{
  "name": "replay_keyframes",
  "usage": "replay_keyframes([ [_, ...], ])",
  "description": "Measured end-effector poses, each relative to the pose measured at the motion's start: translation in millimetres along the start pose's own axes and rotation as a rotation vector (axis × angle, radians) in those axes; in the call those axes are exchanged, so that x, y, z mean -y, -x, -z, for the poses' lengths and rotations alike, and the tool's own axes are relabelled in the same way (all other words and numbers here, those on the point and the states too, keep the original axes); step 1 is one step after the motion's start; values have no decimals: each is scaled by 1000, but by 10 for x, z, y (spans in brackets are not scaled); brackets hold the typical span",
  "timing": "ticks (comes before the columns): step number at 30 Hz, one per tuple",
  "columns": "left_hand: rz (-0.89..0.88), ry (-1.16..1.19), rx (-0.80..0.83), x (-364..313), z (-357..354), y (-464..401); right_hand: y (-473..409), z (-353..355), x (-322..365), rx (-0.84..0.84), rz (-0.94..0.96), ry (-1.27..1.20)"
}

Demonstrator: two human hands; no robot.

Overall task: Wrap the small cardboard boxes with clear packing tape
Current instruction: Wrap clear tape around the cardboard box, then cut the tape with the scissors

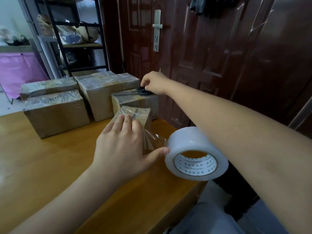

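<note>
Clear tape-wrapped small cardboard box (135, 115) sits on the orange wooden tabletop (50, 166), under the left hand (121, 149), fingers straight and pressing it, thumb touching the white roll of clear packing tape (195, 154). The right hand (155, 82) curls its fingers around black-handled scissors (140, 92) lying on another brown box (136, 102).

A dark red-brown door (211, 56) with a silver handle plate (157, 30) stands behind the wooden worktop (42, 166). To the left, a black metal shelf rack (94, 46) holds bags, and a pink fabric bin (18, 71) sits near the left edge. Dark cloth (209, 5) hangs at the door's top.
</note>
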State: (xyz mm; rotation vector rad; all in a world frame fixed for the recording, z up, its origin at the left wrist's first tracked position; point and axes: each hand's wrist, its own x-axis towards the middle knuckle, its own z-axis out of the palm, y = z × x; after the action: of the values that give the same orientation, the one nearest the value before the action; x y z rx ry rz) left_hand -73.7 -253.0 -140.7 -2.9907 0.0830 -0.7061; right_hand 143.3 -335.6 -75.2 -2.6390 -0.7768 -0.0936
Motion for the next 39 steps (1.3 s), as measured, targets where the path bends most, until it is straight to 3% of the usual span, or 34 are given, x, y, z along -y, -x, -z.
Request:
replay_keyframes([
  [7,-17,-8,14,13,-5,17,-97,-54,-43,89,51,176],
  [11,-3,-7,23,-4,20,22,41,39,-1,-93,122,318],
  [14,4,-2,43,-4,54,14,260,194,9,-276,117,194],
  [19,-38,5,65,-10,133,-12,773,275,-31,-419,97,0],
  [25,23,-24,100,-115,265,-38,1174,182,-147,-401,196,-103],
  [29,47,-85,106,-152,241,-69,1183,20,-424,-373,188,-78],
  [35,78,-77,98,-188,144,-36,1243,-469,-871,-641,283,-67],
  [39,88,-36,120,-183,134,-40,1167,-719,-954,-682,348,-37],
])
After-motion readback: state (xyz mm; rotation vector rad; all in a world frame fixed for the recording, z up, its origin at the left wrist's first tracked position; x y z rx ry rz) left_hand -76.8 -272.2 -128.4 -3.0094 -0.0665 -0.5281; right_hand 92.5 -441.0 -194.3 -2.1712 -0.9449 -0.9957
